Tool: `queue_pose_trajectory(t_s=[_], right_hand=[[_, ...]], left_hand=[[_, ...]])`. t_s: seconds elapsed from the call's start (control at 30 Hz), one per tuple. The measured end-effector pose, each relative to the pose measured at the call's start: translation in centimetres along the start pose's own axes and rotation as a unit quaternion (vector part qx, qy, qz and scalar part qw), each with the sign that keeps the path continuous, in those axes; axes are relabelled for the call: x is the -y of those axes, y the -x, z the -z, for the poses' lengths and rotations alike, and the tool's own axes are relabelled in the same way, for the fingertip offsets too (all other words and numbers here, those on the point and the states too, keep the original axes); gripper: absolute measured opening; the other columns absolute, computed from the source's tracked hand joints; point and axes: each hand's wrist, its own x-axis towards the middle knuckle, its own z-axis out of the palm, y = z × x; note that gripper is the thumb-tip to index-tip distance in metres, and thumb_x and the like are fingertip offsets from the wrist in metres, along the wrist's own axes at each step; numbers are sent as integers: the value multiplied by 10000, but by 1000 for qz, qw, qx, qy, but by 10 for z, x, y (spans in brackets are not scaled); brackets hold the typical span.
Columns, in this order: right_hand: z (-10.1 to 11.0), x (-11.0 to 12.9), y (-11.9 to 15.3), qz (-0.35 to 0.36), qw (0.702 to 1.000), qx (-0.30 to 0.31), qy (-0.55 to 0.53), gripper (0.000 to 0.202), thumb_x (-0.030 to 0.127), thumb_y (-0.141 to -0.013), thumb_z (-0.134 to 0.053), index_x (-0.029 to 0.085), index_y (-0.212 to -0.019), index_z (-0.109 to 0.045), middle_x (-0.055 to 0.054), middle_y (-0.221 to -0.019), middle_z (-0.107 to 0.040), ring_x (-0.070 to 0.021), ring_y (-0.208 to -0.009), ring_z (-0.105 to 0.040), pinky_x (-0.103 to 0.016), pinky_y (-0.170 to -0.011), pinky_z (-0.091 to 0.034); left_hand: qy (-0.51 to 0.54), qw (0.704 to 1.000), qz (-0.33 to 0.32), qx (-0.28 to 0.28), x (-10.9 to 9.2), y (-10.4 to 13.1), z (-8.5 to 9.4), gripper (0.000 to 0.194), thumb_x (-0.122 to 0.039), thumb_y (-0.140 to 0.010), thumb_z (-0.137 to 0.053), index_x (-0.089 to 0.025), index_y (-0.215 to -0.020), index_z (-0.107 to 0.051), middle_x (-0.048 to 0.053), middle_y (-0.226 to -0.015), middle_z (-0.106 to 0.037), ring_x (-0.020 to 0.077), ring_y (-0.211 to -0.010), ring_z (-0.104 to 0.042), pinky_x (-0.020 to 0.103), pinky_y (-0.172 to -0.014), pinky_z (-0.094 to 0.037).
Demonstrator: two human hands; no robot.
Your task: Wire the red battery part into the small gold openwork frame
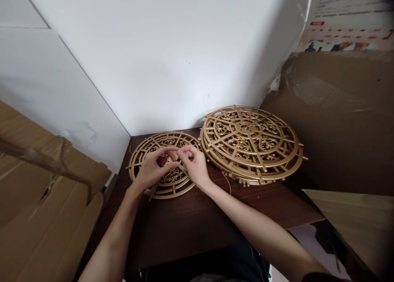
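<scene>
Over the centre of a single gold openwork disc, my two hands meet at the fingertips. My left hand curves its thumb and forefinger forward, with its other fingers curled around a small red object, mostly hidden in the palm. Thumb and forefinger of my right hand are pinched together close to the left fingertips; what they hold, if anything, is too small to make out. The disc lies flat, with scrollwork and ring bars, partly covered by my hands.
Right of my hands is a stack of similar gold discs, a thin yellow wire on top. Another yellow wire lies on the dark brown table. Cardboard stands left and right; a white wall closes the back.
</scene>
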Motion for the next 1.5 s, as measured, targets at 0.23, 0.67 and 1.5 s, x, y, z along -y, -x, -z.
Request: queue_pose_trajectory(t_s=[0.23, 0.67, 1.5], right_hand=[[-2, -1, 2, 14, 1000, 4, 9, 199, 387, -815, -610, 190, -791, -589, 77, -525, -382, -94, -496, -353, -237, -500, -285], [-1, -2, 0, 4, 999, -30, 22, 203, 390, -814, -607, 193, -778, -576, 78, -523, -378, -97, -494, -352, -237, -489, -287], [0, -3, -1, 9, 1000, -1, 20, 135, 292, -800, -646, 162, -812, -681, -27, -738, -669, -143, -661, -577, -259, -630, -456]], left_hand=[[16, 998, 19, -61, -6, 0, 0, 168, -318, -774, -697, -179, -867, -682, -29, -649, -572, 74, -506, -359, 210, -462, -297], [45, 999, 13, 20, -10, 1, -1, 215, -378, -758, -724, -177, -732, -654, -55, -530, -421, 78, -493, -345, 217, -463, -273], [-24, 994, 39, -95, -7, -2, -5, 150, -323, -793, -658, -182, -782, -707, -21, -643, -599, 91, -542, -438, 219, -515, -340]])
